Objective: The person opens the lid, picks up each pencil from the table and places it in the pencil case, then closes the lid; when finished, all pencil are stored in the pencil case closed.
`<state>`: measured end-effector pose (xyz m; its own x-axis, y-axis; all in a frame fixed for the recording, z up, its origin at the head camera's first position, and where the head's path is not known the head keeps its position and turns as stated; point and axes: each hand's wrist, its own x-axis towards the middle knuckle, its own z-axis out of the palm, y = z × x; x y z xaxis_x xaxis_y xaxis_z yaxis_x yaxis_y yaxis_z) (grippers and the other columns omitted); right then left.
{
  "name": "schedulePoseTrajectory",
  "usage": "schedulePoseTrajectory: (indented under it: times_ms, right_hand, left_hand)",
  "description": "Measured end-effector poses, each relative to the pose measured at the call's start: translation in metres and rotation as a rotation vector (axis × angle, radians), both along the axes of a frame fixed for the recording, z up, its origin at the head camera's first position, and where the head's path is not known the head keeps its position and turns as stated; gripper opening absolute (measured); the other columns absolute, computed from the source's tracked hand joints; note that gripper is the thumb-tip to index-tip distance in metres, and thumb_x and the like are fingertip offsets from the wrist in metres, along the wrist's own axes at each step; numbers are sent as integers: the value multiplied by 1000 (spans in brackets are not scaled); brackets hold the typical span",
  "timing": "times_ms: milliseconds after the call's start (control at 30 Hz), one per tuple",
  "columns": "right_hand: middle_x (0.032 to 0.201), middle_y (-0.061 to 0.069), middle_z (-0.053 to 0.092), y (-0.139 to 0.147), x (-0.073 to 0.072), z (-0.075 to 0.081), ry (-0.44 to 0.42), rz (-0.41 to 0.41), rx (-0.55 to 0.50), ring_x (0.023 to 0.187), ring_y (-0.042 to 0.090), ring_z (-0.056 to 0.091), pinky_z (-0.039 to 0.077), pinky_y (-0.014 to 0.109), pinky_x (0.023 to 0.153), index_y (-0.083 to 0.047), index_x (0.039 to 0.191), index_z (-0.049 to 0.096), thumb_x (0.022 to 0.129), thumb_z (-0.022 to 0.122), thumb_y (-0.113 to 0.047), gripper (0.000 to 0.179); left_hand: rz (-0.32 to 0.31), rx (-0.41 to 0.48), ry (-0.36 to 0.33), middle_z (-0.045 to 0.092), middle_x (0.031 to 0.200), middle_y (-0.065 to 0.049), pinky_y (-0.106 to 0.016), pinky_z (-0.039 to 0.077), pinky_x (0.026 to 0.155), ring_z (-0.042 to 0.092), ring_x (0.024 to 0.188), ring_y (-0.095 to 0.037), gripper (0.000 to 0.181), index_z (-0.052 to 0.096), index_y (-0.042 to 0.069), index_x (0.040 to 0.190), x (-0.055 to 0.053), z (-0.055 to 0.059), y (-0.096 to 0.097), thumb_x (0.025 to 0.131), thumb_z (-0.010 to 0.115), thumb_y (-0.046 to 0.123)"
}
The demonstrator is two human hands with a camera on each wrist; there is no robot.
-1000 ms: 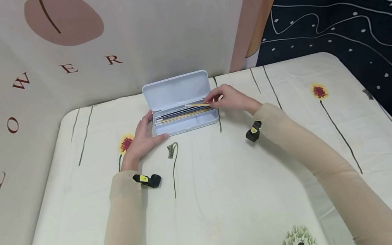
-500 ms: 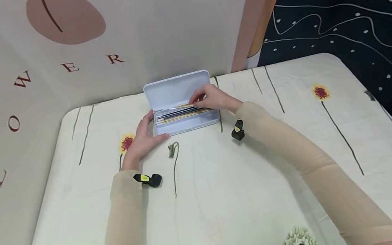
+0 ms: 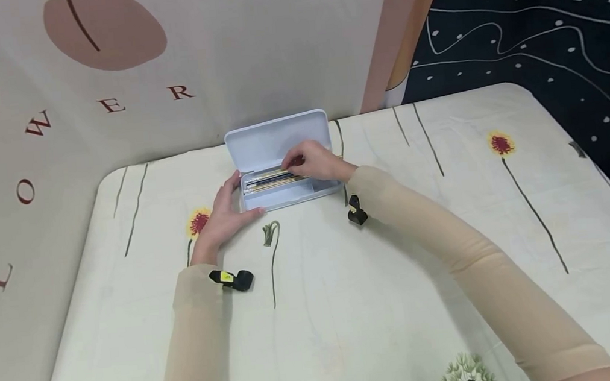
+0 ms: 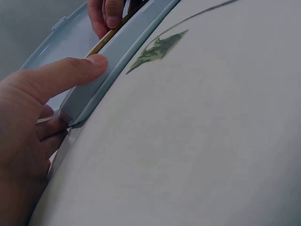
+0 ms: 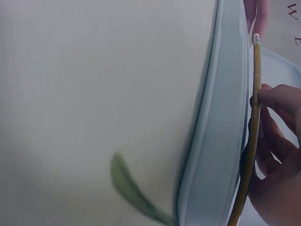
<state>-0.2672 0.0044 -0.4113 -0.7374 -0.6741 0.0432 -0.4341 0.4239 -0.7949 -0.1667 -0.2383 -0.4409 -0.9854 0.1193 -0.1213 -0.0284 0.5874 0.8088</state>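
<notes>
A pale blue pencil case (image 3: 300, 200) lies with its lid raised against the back wall. My left hand (image 3: 222, 219) grips its left end, the thumb (image 4: 96, 63) over the front edge and the fingers behind the corner. Over the case, my right hand (image 3: 313, 159) pinches a yellow pencil (image 5: 256, 80) between thumb and fingers. Its white eraser end points left, toward my left hand, in the right wrist view. Several yellow and dark pencils (image 3: 274, 184) lie lengthwise inside the case, partly hidden under the right hand.
The case stands near the back edge of a bed-like surface (image 3: 315, 310) covered in white flower-printed cloth. Behind it rises a pale wall hanging (image 3: 249, 50) with letters. A dark cloth (image 3: 514, 33) with printed trees hangs at the back right.
My right hand has moved left over the case with the yellow pencil, from the right end toward the middle. The left hand keeps its hold on the case.
</notes>
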Motion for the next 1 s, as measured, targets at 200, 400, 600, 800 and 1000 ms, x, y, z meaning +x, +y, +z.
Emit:
schedulePoseTrajectory:
  times_ms: [200, 400, 600, 800, 1000]
  right_hand:
    - [101, 12, 70, -10, 4, -2, 30, -32, 5, 94, 20, 61, 48, 25, 83, 3, 100, 73, 90, 62, 3, 15]
    - [102, 11, 70, -14, 6, -4, 69, -67, 19, 96, 19, 61, 47, 25, 85, 1, 102, 73, 91, 61, 2, 16]
    - [105, 9, 68, -10, 6, -5, 73, -100, 28, 92, 17, 59, 47, 24, 82, -1, 106, 73, 93, 62, -2, 17]
    - [100, 11, 68, -1, 5, -5, 55, -111, -9, 92, 20, 59, 47, 26, 83, 2, 101, 73, 91, 62, 1, 14]
    - [97, 13, 70, 1, 5, -11, 45, -101, -36, 93, 20, 60, 47, 26, 84, 5, 97, 73, 89, 59, 8, 17]
  left_hand:
    - [1, 2, 2, 24, 156, -12, -50, 9, 115, 12, 144, -29, 100, 12, 14, 156, 0, 1, -1, 81, 78, 24]
    - [-7, 10, 7, 25, 155, -13, -49, 9, 115, 13, 144, -29, 100, 12, 13, 156, -1, -1, -1, 82, 78, 24]
    - [-2, 3, 7, 25, 155, -12, -49, 9, 115, 13, 144, -28, 100, 13, 13, 156, -1, -1, 0, 81, 79, 24]
    - [-1, 1, 9, 24, 156, -12, -50, 9, 115, 12, 144, -29, 101, 12, 14, 156, -1, 0, 2, 81, 79, 25]
    - [3, 10, 15, 24, 156, -11, -50, 9, 115, 12, 144, -29, 101, 13, 14, 156, 1, -3, 1, 80, 79, 24]
